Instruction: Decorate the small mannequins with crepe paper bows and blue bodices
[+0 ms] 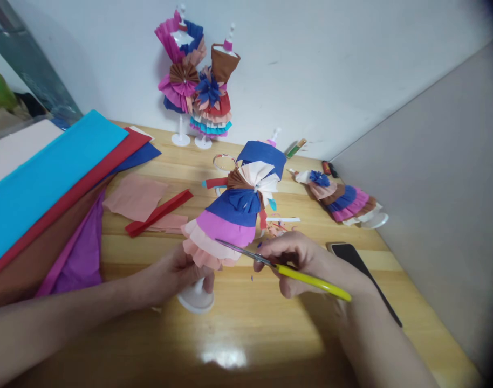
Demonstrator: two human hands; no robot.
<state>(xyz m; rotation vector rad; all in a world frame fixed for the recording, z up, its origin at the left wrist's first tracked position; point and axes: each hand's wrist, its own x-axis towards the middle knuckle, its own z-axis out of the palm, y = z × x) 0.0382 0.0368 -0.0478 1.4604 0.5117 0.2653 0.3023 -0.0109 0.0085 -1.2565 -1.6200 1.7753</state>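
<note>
A paper-dressed mannequin (232, 207) is held tilted over a wooden table (271, 328), its white stand (196, 304) gripped just below the ruffled hem (202, 256) by the left hand (171, 275). Yellow-handled scissors (311, 279) are clasped in the right hand (307, 256), right of the mannequin, their blades (250, 253) aimed across its lower skirt (230, 228). The hands are kept apart. For clean work, it is judged, the stand should be held steady, only loose paper edges should be taken by the blade tips, and the layers beneath should be spared. Left of the mannequin, coloured paper sheets (60, 178) are piled; behind it, two dressed figures (184, 74) are stood near the wall (331, 64). Whether paper is touched by the blades cannot be told. The left fingers are partly hidden around the stand, the mannequin's top is blurred, and a phone (347, 253) to its right is partly covered by the right arm.
</note>
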